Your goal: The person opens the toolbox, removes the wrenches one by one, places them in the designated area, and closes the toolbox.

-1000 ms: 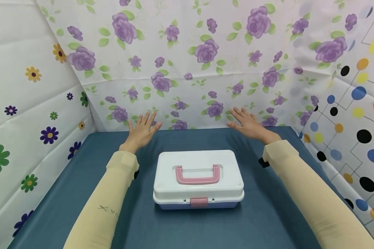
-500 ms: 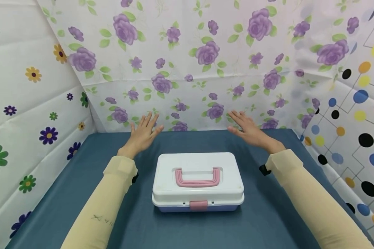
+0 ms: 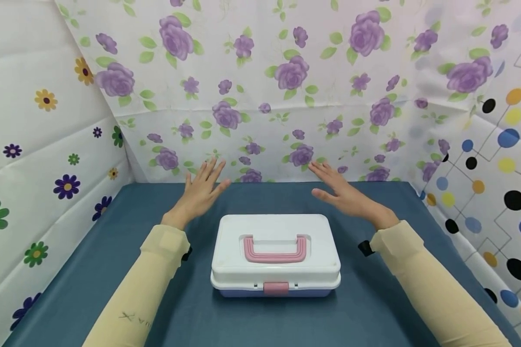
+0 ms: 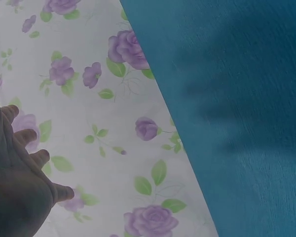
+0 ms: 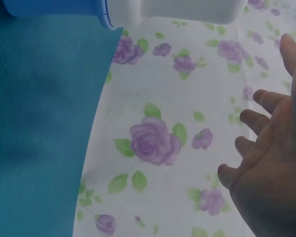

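Hovering behind the white box [image 3: 275,250]: left hand [image 3: 201,189], right hand [image 3: 346,193]; fingers spread, holding nothing.

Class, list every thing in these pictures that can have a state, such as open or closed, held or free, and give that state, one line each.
storage box: closed, lid down, standing flat on the blue table, touched by neither hand.
pink handle: folded flat into the lid's recess.
pink latch: down at the front edge, looks fastened.
left hand: open, fingers spread, holding nothing.
right hand: open, fingers spread, holding nothing.
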Demonstrator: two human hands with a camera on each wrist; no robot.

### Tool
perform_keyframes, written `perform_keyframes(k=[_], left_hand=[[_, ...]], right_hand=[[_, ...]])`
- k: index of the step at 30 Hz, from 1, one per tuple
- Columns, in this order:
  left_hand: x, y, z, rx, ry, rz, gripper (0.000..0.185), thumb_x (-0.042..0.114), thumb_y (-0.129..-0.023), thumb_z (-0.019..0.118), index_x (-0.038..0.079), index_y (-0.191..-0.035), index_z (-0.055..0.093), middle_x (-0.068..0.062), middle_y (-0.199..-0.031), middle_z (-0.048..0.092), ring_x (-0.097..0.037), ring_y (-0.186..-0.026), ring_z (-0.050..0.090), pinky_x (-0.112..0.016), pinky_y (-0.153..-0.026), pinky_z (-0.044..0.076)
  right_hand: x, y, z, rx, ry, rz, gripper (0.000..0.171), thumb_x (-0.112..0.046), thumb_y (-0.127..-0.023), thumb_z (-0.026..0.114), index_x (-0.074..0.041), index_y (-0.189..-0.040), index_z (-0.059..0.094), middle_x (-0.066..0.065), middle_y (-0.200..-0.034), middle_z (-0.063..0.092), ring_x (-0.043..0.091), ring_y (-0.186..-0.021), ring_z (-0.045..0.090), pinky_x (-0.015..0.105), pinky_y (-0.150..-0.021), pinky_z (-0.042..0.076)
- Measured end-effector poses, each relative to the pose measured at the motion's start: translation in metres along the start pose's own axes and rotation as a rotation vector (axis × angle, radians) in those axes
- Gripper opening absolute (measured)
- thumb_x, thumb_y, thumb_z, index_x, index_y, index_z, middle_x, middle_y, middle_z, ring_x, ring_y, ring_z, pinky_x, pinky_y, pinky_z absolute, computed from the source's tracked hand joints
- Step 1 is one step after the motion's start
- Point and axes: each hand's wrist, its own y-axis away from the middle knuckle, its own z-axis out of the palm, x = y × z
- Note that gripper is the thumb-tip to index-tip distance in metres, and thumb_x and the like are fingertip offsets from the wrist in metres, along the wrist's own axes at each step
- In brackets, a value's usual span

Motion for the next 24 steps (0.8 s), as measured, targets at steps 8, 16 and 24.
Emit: perform_keyframes(k=[8,16,24], left_hand=[[0.002,0.012,-0.004,0.036,0.043,0.050,0.072,0.062,-0.109,0.031,0.031,-0.169,0.005,0.002,-0.175,-0.005,-0.026,-0.160,-0.009,-0.069,-0.120,-0.012],[0.010,0.028,-0.006,0.032,0.083,0.142,0.072,0.061,-0.109,0.033,0.029,-0.169,0.007,-0.001,-0.175,0.000,-0.028,-0.161,-0.004,-0.067,-0.122,-0.010],[0.027,0.035,-0.010,0.021,0.070,0.237,0.071,0.058,-0.110,0.036,0.031,-0.169,0.008,0.002,-0.175,0.002,-0.028,-0.161,-0.001,-0.066,-0.123,-0.006]], right_hand=[[-0.009,0.003,0.001,-0.021,-0.016,-0.035,0.073,-0.040,-0.110,0.052,-0.027,-0.169,0.010,-0.002,-0.175,0.000,0.025,-0.159,-0.014,0.070,-0.122,-0.003],[-0.022,0.015,0.000,-0.059,-0.074,-0.083,0.079,-0.043,-0.107,0.058,-0.028,-0.169,0.011,-0.006,-0.175,0.000,0.028,-0.160,-0.009,0.076,-0.118,0.005],[-0.035,0.033,0.006,-0.052,-0.079,-0.111,0.082,-0.034,-0.105,0.065,-0.029,-0.169,0.014,-0.007,-0.175,0.003,0.026,-0.161,-0.004,0.077,-0.117,0.011]])
